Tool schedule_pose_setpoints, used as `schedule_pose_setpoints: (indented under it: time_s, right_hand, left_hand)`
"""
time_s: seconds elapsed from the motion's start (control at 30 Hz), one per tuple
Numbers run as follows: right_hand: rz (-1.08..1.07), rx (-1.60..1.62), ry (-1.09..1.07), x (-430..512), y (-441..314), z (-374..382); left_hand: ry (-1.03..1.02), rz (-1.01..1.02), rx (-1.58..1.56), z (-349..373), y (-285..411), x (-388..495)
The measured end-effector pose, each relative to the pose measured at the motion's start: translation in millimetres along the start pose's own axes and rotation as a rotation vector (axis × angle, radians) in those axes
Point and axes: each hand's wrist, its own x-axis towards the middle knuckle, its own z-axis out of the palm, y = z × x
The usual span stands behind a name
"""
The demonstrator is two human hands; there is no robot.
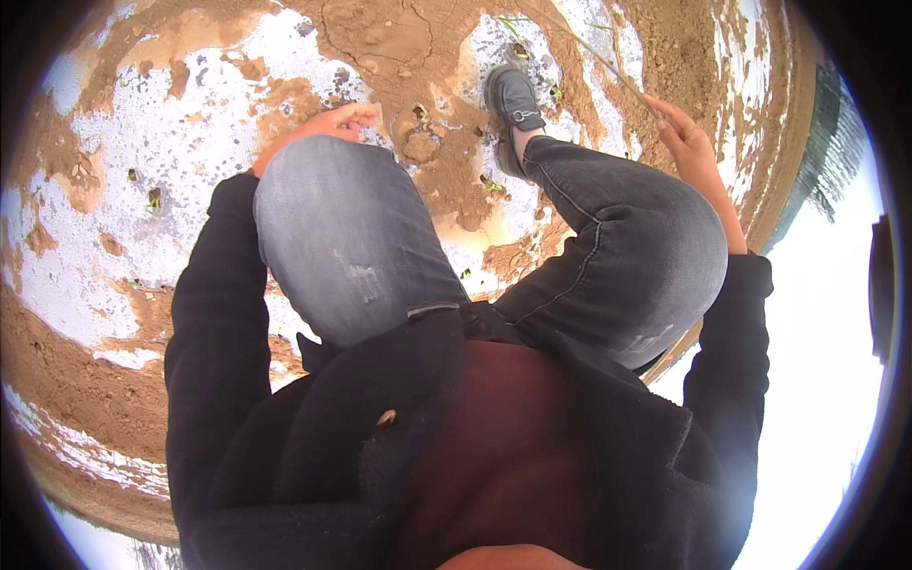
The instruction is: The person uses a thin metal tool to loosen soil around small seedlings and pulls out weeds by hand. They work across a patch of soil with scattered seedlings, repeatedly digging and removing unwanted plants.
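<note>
My right hand (680,135) grips the near end of a thin wooden stick (598,57), which slants up and left past my shoe to the picture's top edge. Beyond my bent left knee is my left hand (333,125), partly hidden by it. Its fingers are loosely spread, and nothing shows in them. Below it lies pale, shiny plastic mulch film (214,121), spotted and partly covered by brown soil (385,50). Small green seedlings (491,184) poke through holes in the film.
A black shoe (514,100) of mine stands on the film between the seedlings. A dirt clod (420,146) lies left of it. More seedlings (154,201) grow at the left. Film-covered strips (748,92) and soil run along the right, with trees (830,142) beyond.
</note>
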Motion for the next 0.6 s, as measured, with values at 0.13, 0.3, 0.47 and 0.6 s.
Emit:
schedule_pose_setpoints:
  time_s: [0.13, 0.3, 0.47, 0.6]
  right_hand:
    - [-0.316, -0.169, -0.193, 74, -5, 53]
    - [-0.31, -0.239, -0.467, 122, -9, 86]
    - [-0.155, -0.14, -0.501, 132, 14, 80]
    - [-0.135, 0.038, -0.396, 125, 26, 72]
  left_hand:
    - [-0.086, -0.079, -0.112, -33, 64, -47]
    - [0.267, 0.009, 0.144, -55, 144, -102]
    - [0.577, -0.079, 0.279, -57, 224, -129]
    - [0.941, 0.192, 0.071, -14, 279, -111]
